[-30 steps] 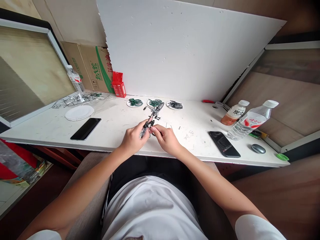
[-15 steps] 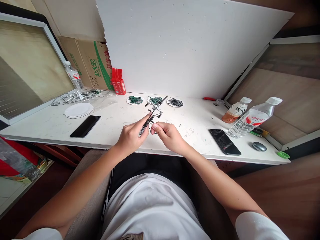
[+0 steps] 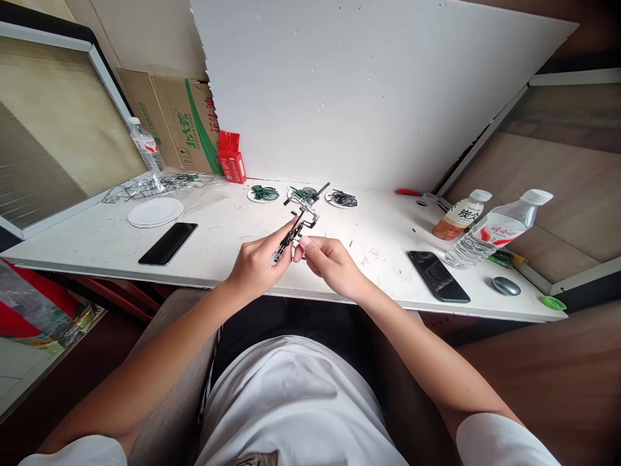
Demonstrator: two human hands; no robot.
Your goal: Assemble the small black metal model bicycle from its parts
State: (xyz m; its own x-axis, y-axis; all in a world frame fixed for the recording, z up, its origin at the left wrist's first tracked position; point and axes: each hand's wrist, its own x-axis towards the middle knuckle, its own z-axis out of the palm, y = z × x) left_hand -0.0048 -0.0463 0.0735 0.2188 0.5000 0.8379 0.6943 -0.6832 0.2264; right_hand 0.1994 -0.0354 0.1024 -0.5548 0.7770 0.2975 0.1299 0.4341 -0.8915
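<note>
Both hands meet over the front of a white table (image 3: 97, 243). My left hand (image 3: 257, 262) is closed around the lower end of a small grey and black model assembly (image 3: 301, 220), which points up and away from me. My right hand (image 3: 330, 262) pinches the same model near its middle with thumb and forefinger. Behind the model, three small round dishes (image 3: 264, 193) hold green and dark small parts.
A black phone (image 3: 167, 244), a stack of white plates (image 3: 155, 211) and plastic part frames (image 3: 145, 188) lie left. A red box (image 3: 231, 165), a cardboard carton (image 3: 179, 123) and a bottle (image 3: 144, 145) stand behind. Right: another phone (image 3: 439, 276), two bottles (image 3: 490, 236), a mouse (image 3: 505, 285).
The model has been tilted and turned slightly in my hands, its top end now higher and further right. Both hands keep their hold.
</note>
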